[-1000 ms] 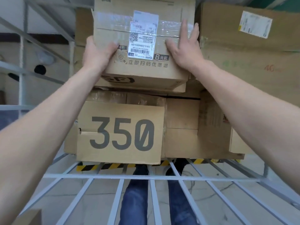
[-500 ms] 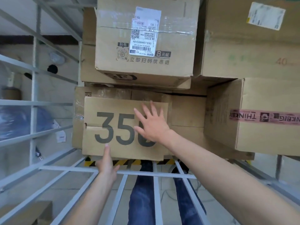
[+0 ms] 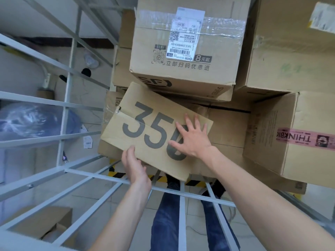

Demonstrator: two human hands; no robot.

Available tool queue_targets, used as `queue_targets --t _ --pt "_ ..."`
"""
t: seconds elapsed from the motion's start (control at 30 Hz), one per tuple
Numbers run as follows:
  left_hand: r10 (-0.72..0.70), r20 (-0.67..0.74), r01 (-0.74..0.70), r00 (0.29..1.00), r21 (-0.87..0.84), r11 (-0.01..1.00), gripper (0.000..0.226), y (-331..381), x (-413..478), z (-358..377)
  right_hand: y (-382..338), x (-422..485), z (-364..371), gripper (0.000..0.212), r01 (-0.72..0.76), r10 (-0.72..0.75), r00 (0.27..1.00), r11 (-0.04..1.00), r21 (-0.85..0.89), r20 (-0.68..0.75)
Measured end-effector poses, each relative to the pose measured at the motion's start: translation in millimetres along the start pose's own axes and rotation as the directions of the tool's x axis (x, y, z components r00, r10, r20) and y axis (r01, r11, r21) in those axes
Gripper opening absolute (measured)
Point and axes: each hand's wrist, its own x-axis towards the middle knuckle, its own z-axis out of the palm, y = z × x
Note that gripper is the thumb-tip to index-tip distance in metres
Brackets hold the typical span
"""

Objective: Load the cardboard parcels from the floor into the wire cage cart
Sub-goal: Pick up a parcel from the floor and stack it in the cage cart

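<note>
Pressing: right hand [image 3: 194, 142] fingers spread flat on tilted 350 box [image 3: 163, 105] | left hand [image 3: 134, 165] fingers grasping its lower edge

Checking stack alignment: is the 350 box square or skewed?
Skewed. The 350 box sits askew to the SF box above; left hand grips its lower edge, right hand flat on its face.
</note>
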Motion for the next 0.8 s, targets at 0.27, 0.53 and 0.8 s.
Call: queue_targets --t 0.27,0.53,0.8 --pt "0.243 0.245 -0.282 0.939 0.141 0.949 0.067 3 -52 13 29 27 -65 0.084 -0.072 0.08 0.997 0.931 0.359 -0.007" --pt "0.39 0.224 -0.449 0.893 0.403 0.798 0.093 6 -11 24 -18 -13 -65 0.106 0.206 -0.208 0.978 0.973 0.108 0.015" --pt "-0.199 0.176 0.174 0.964 0.149 0.973 0.15 -20 9 23 -16 -6 -57 0.1 0.167 -0.178 0.983 0.97 0.175 0.051"
